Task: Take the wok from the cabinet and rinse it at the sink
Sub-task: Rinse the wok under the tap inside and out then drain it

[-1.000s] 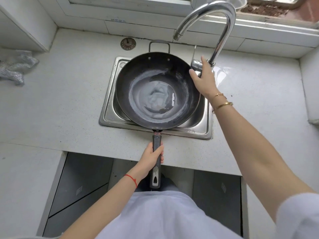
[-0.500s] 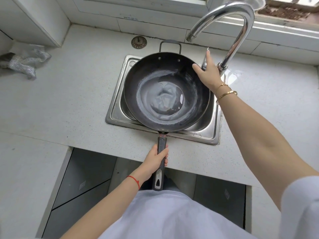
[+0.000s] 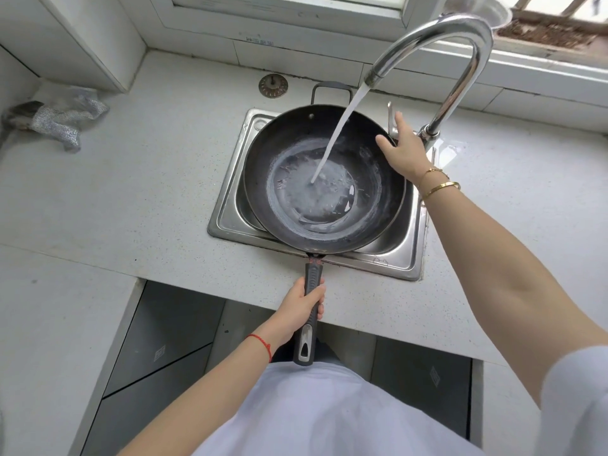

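One wok, over the sink: water now runs into it, where a moment ago the faucet was dry. Left hand grips its handle; right hand, fingers loose, at the lever. Rinsing begun.

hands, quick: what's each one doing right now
Left hand: closed around the wok handle.
Right hand: open, fingers spread at the faucet lever, holding nothing.
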Motion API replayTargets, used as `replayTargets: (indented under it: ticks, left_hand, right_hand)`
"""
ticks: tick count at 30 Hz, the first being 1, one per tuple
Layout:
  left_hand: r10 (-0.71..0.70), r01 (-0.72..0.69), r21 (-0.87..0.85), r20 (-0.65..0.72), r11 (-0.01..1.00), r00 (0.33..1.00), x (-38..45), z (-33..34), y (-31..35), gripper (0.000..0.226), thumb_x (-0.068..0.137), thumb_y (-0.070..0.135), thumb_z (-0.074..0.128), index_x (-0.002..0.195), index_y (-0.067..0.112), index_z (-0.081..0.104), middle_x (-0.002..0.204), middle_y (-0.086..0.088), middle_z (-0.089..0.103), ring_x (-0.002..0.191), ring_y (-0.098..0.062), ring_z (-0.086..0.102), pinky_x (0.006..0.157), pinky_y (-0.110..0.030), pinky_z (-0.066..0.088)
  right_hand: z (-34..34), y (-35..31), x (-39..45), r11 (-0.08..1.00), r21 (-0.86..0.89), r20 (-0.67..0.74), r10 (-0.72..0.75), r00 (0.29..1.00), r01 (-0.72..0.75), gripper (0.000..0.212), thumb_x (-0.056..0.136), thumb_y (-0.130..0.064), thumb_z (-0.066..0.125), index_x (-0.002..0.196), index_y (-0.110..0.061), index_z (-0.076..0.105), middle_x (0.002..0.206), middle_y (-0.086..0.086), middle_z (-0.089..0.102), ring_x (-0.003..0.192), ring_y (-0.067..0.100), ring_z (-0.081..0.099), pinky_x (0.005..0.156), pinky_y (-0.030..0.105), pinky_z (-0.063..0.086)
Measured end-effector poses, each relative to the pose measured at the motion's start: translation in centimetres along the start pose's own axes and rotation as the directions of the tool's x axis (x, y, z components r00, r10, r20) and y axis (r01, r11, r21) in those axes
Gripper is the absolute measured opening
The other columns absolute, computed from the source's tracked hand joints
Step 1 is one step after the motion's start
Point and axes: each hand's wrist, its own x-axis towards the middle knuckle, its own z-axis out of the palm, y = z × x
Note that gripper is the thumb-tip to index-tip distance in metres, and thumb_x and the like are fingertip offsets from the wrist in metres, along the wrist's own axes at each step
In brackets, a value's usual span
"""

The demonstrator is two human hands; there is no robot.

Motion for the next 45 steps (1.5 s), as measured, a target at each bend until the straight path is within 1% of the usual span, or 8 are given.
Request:
replayTargets:
  ticks: [4,11,20,23,29,32,37,45]
  left_hand:
    - [-0.003,0.002,0.002,0.015,1.0,1.0,-0.1,0.0,0.1,0.02,0.1,0.013,0.052,0.12,0.011,0.049,0.076,-0.002,0.054,0.059,-0.011,0.054,0.059,-0.024,0.05]
    - [0.001,-0.003,0.058,0.019,0.998,1.0,0.0,-0.3,0.2,0.018,0.1,0.013,0.051,0.118,0.009,0.048,0.079,-0.006,0.056,0.064,-0.015,0.056,0.064,-0.027,0.052]
    - [0.065,-0.066,0.302,0.014,0.951,0.998,0.0,-1.4,0.3,0.032,0.096,0.03,0.06,0.122,0.013,0.056,0.108,-0.007,0.069,0.097,-0.018,0.067,0.076,-0.026,0.052]
    - [0.115,-0.106,0.357,-0.003,0.928,0.993,0.2,-1.9,0.3,0.035,0.096,0.033,0.059,0.121,0.008,0.06,0.11,-0.009,0.07,0.101,-0.021,0.066,0.082,-0.026,0.053]
    - [0.092,-0.086,0.307,-0.006,0.948,0.996,0.3,-2.6,0.8,0.031,0.097,0.028,0.058,0.122,0.009,0.06,0.107,-0.004,0.068,0.101,-0.019,0.065,0.073,-0.02,0.051]
    - [0.084,-0.082,0.282,0.006,0.956,0.996,0.6,-2.5,1.3,0.032,0.095,0.025,0.062,0.12,0.004,0.063,0.115,-0.011,0.069,0.106,-0.022,0.064,0.081,-0.023,0.052]
    - [0.06,-0.063,0.227,0.021,0.972,0.998,0.9,-2.6,1.5,0.032,0.091,0.019,0.066,0.116,0.0,0.066,0.117,-0.018,0.069,0.1,-0.022,0.065,0.085,-0.028,0.054]
    - [0.028,-0.031,0.103,0.036,0.994,0.999,1.0,-2.9,1.4,0.029,0.093,0.014,0.064,0.119,0.0,0.065,0.116,-0.016,0.071,0.1,-0.018,0.069,0.089,-0.029,0.056]
  right_hand:
    - [0.0,0.7,-3.7,1.0,0.002,-0.116,0.027,0.993,-0.026,0.051,0.102,-0.024,0.05,0.149,-0.01,0.038,0.136,0.009,0.057,0.123,0.026,0.054,0.113,0.041,0.038]
    - [4.5,2.5,-14.4,0.994,-0.107,-0.223,-0.056,0.973,0.033,0.023,0.1,-0.021,0.052,0.116,-0.008,0.06,0.109,0.007,0.066,0.101,0.02,0.06,0.092,0.039,0.053]
    - [14.5,0.9,-27.1,0.992,0.004,-0.028,0.123,0.992,-0.123,0.029,0.099,-0.034,0.054,0.119,-0.015,0.058,0.107,-0.001,0.062,0.094,0.008,0.054,0.085,0.023,0.048]
    - [16.0,-0.2,-28.5,0.983,0.036,0.003,0.181,0.983,-0.181,0.032,0.099,-0.041,0.051,0.12,-0.018,0.057,0.106,-0.004,0.061,0.096,0.009,0.056,0.088,0.028,0.053]
    - [17.9,-2.0,-29.2,0.961,0.11,0.102,0.244,0.964,-0.255,0.031,0.091,-0.048,0.06,0.101,-0.018,0.055,0.087,-0.003,0.06,0.073,0.01,0.06,0.056,0.022,0.049]
    - [19.1,-2.6,-28.7,0.926,0.218,0.095,0.293,0.951,-0.307,0.026,0.094,-0.041,0.059,0.104,-0.017,0.055,0.088,-0.001,0.065,0.076,0.013,0.066,0.064,0.029,0.059]
    - [20.4,-3.1,-28.0,0.789,0.457,0.072,0.427,0.901,-0.411,0.017,0.094,-0.027,0.063,0.106,-0.017,0.06,0.084,-0.003,0.065,0.075,0.011,0.064,0.059,0.02,0.051]
    - [20.8,-3.8,-28.2,0.715,0.533,0.072,0.494,0.866,-0.452,0.019,0.096,-0.029,0.058,0.109,-0.015,0.058,0.081,0.012,0.068,0.037,0.009,0.057,0.037,0.021,0.047]
